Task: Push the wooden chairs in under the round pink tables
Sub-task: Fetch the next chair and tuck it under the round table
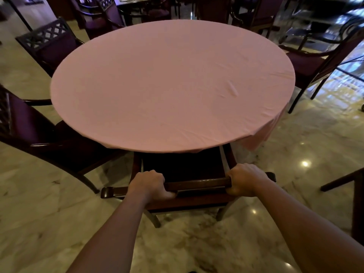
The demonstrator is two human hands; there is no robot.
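A round table with a pink cloth fills the middle of the head view. Right in front of me stands a dark wooden chair, seen from behind and above. Its seat front lies under the table's near edge, and its top rail runs left to right. My left hand is closed around the left part of that rail. My right hand is closed around the right part. Both forearms reach in from the bottom of the frame.
Another wooden chair stands at the near left, angled, its seat partly under the table. One chair sits at the far left and one at the far right. A dark piece of furniture juts in at the right edge. The floor is glossy marble.
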